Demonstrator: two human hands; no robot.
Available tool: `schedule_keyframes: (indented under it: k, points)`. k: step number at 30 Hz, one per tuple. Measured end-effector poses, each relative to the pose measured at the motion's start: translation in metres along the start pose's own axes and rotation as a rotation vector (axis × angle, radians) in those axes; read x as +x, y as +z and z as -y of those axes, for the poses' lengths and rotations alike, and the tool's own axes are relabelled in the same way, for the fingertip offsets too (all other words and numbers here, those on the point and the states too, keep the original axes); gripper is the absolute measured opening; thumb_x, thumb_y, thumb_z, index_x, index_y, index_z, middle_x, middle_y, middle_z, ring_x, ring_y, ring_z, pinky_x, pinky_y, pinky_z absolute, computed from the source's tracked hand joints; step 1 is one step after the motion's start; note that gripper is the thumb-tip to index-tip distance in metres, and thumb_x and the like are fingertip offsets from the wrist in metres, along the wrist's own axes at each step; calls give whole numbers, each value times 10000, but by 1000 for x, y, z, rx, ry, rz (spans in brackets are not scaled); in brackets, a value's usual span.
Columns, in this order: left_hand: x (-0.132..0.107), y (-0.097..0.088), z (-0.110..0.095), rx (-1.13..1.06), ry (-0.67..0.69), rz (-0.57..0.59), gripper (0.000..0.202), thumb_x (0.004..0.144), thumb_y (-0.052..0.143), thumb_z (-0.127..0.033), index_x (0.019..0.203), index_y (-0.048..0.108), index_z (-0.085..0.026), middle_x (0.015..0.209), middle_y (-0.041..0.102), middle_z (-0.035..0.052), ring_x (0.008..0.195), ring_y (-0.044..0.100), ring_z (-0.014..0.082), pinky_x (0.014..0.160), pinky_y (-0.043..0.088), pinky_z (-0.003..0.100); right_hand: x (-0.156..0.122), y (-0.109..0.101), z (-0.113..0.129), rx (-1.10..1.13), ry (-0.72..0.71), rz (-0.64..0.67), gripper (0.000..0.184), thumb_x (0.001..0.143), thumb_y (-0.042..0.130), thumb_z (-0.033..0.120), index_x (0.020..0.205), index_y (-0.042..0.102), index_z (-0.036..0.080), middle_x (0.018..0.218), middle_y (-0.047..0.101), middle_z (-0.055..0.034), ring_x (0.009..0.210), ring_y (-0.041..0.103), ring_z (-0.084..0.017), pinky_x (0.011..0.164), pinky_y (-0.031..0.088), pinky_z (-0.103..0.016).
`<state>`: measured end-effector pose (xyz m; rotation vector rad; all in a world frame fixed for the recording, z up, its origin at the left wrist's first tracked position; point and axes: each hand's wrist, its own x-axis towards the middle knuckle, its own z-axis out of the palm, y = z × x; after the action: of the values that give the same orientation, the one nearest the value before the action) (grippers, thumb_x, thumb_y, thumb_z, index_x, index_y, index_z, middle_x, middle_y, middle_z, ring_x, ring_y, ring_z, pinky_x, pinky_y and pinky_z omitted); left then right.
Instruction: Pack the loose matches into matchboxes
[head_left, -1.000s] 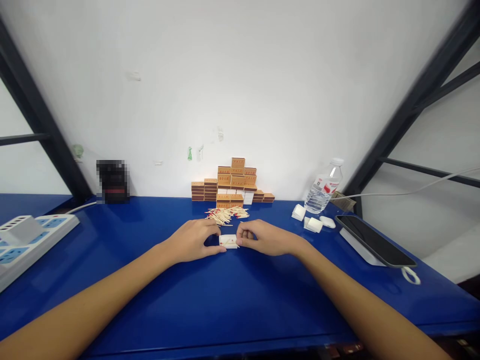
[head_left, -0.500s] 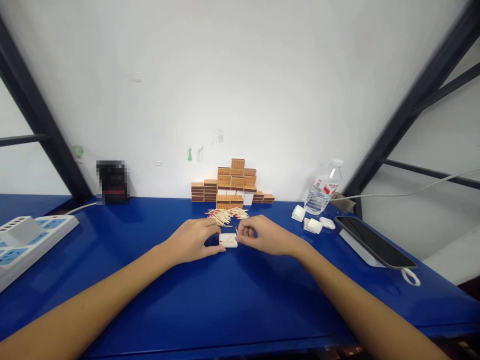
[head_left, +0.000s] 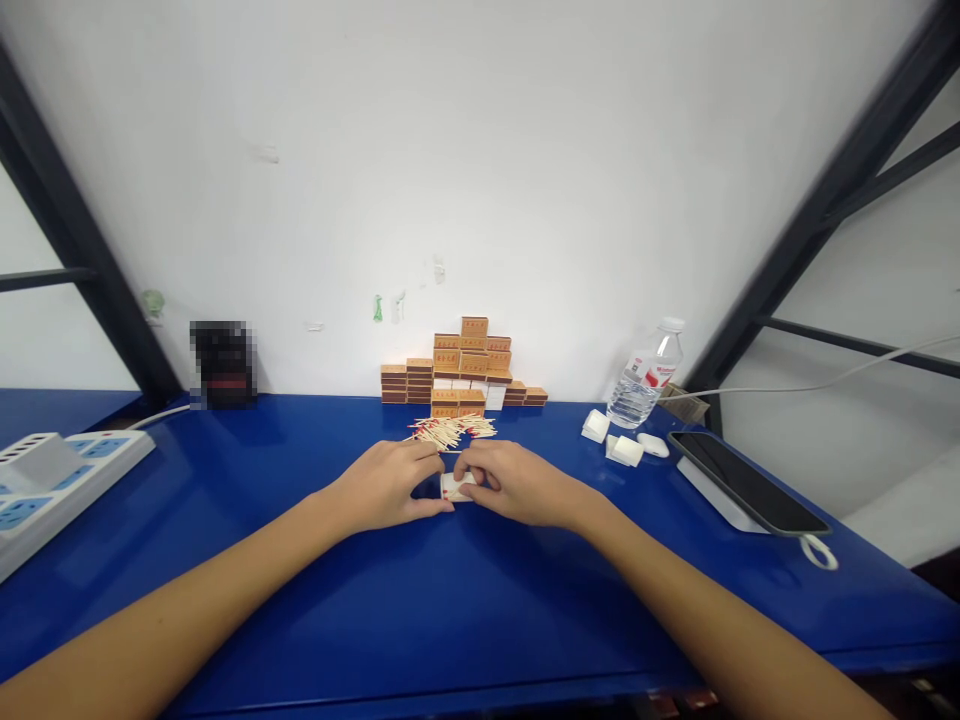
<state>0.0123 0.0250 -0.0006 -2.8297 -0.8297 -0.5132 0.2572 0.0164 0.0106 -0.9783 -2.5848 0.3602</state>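
A small white matchbox tray (head_left: 453, 487) lies on the blue table (head_left: 450, 610), mostly covered by my two hands. My left hand (head_left: 386, 484) curls round its left end, fingers closed on it. My right hand (head_left: 510, 483) reaches over its right side with fingers pinched over the tray; whether they hold a match is hidden. Just behind the hands lies a loose pile of red-tipped matches (head_left: 450, 430). Further back, against the white wall, stands a stack of orange-brown matchboxes (head_left: 466, 372).
A white power strip (head_left: 52, 478) lies at the far left. A water bottle (head_left: 645, 385), small white trays (head_left: 613, 440) and a phone on a white stand (head_left: 746, 482) sit at the right. Black frame bars slant up at both sides.
My right hand has moved left over the white tray, covering most of it. The left hand has stayed in place on the tray's left end.
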Motion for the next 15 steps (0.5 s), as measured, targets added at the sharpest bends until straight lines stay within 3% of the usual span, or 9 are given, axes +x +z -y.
schedule_keyframes:
  k: [4,12,15]
  points:
    - [-1,1,1,-14,-15,-3,340,972,645,-513,930,658,-176,921,684,42,813,663,211,652,445,322,-1,1,-2,-24,8,27,113,952,595,191,852,647,185,839,609,-27,730,511,-144,659,351,-274]
    - [-2,4,4,-93,-54,9,349,957,652,-533,930,689,-187,885,688,31,785,658,199,628,440,319,0,-1,-1,10,11,44,95,938,621,181,856,669,189,766,604,-3,699,500,-139,648,338,-276]
    - [-2,3,3,-106,-74,31,341,945,669,-527,961,707,-189,899,698,34,794,664,203,646,449,317,2,-7,-10,48,74,-21,149,966,597,240,857,688,194,702,586,14,643,493,-131,618,335,-270]
